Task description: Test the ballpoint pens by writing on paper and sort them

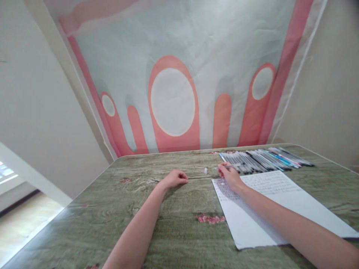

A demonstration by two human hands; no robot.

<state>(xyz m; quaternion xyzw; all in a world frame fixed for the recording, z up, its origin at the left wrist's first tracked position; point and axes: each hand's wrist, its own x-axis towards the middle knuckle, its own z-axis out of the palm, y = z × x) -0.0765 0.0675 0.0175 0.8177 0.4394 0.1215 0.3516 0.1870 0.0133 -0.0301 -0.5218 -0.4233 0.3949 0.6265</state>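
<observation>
My left hand (pixel 176 178) rests on the wood-patterned table (pixel 174 231), its fingers curled together; whatever they hold, if anything, is hidden. A slim clear pen (pixel 234 165) is pinched in my right hand (pixel 229 175), above the top left corner of a white sheet (pixel 269 209) with handwriting along its upper part. Between my hands lies a small whitish piece (pixel 205 170). Behind the sheet, a long row of pens (pixel 260 160) lies side by side, mostly clear and dark with some blue and pink ones.
The table's far edge meets a wall hanging (pixel 207 48) with coral arches and white ovals. Pink flower prints (pixel 210 219) mark the tabletop. A window (pixel 6 173) and pale floor (pixel 28 224) show at the far left.
</observation>
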